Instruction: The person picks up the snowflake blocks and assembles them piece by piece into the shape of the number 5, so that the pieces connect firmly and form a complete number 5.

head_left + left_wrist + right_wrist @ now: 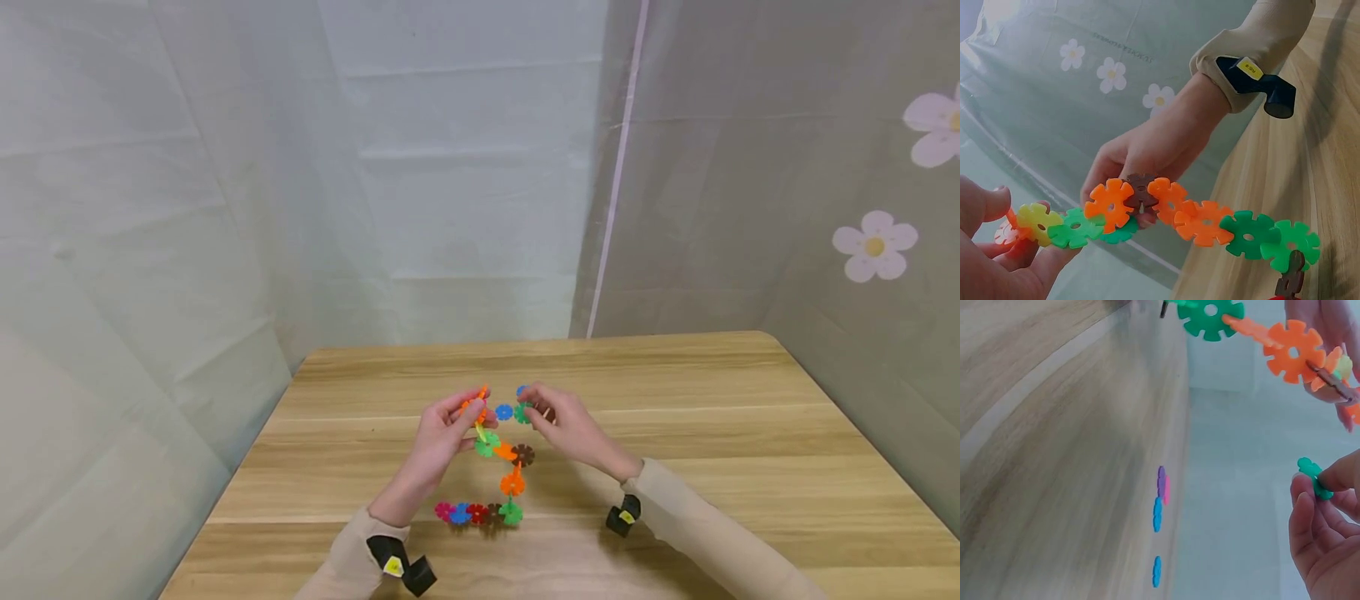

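A chain of interlocked plastic snowflake discs [513, 483] hangs from my left hand [435, 437], which pinches its upper end at an orange disc [472, 412]. Yellow, green, orange and brown discs follow down the chain; its lower row, with a red disc [477, 513] and a magenta disc [445, 511], is near the tabletop. Between thumb and fingers, my right hand [570, 427] pinches a single dark green snowflake disc [1315, 478]. That disc is apart from the chain, as the right wrist view shows. In the left wrist view, the chain partly covers the right hand.
Loose snowflake discs lie on the wooden table [300, 467] beyond the hands: blue discs [1157, 514], a purple disc [1161, 481] and a pink one. A pale curtain [465, 208] hangs behind the table's far edge.
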{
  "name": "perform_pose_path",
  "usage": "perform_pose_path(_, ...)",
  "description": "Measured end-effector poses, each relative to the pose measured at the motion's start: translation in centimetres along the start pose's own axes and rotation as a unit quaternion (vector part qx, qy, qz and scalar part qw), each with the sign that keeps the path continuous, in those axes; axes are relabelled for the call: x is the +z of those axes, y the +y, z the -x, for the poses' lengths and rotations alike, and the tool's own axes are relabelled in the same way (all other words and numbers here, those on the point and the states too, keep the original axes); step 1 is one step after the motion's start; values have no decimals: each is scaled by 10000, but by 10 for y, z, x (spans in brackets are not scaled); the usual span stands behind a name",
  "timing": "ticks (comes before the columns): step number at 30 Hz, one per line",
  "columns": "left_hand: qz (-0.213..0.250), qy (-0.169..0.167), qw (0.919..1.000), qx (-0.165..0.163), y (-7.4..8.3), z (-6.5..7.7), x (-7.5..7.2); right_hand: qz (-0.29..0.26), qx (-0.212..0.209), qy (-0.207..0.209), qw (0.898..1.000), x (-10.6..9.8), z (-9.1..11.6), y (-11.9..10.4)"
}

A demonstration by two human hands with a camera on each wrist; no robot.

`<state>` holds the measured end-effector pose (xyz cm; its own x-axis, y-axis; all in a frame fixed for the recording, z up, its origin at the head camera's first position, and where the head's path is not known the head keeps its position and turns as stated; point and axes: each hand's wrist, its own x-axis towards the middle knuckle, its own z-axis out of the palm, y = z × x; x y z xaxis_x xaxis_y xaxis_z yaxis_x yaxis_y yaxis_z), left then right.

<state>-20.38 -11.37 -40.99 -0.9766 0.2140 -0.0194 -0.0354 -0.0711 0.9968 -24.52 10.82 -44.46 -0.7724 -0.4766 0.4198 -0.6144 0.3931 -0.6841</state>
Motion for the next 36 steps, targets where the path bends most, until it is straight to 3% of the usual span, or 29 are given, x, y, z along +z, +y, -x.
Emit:
perform_pose_path(20,-208,-266,9994,3,1,-1,3,-43,-686,685,9953,-6,-7,-21)
perform_pose_path(30,-246,-365,9990,16,2,1,5,-350,-1136,1257,9849,-8,-13,-33)
perform_pose_path(36,-332,-479,9983,50,2,1,6,-359,-1191,1307,9836,-9,-14,-41)
